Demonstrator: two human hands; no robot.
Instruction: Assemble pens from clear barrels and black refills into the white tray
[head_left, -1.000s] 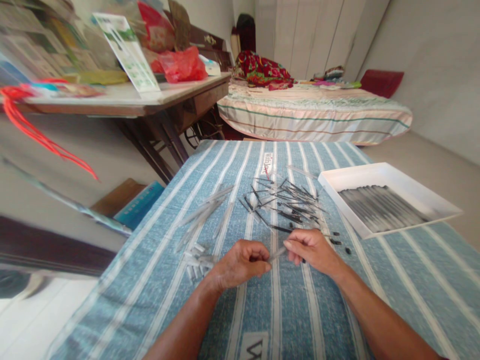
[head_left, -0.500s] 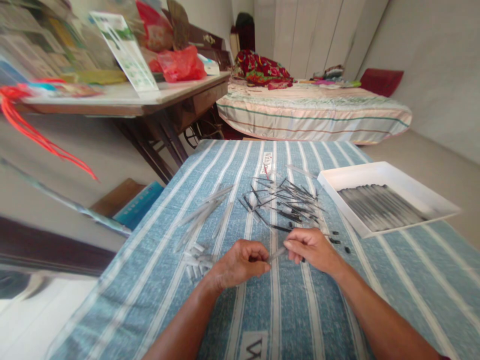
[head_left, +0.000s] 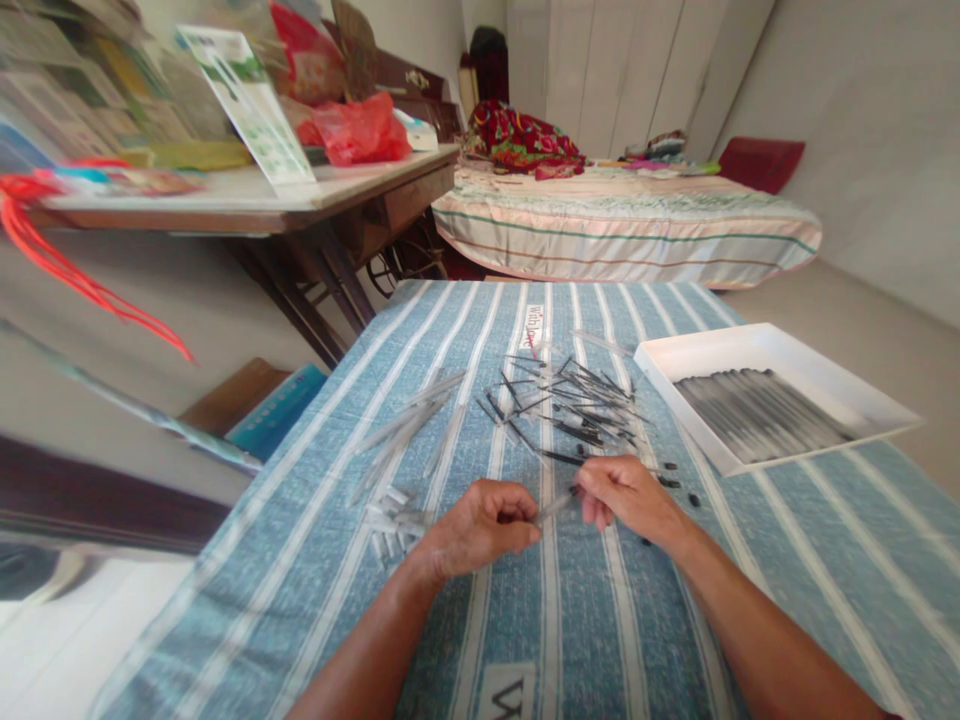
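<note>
One tube (head_left: 556, 503) sits at the centre of the clock, twelve being straight ahead, slanting between two sets of fingertips above the striped cloth (head_left: 300, 500). At eight to nine o'clock the left hand (head_left: 502, 518) pinches its near end between thumb and curled fingers. At three the right hand (head_left: 619, 495) pinches at the other end, where a dark bit (head_left: 575, 490) shows at the fingertips; whether it sits inside the tube or only against it, I cannot tell. My reading is that the step in hand is working that bit and the tube end together. Such a move calls for a firm left grip, the two kept in line, and light pressure from the right thumb, since thin plastic could bend or slip. Dark sticks (head_left: 592, 390) lie scattered at twelve to one, loose tubes (head_left: 409, 432) at ten, short pale pieces (head_left: 390, 522) at nine. Black plugs (head_left: 670, 482) lie at three, just beside the right hand; at two, the box (head_left: 709, 352) holds a row of pens (head_left: 757, 410).
</note>
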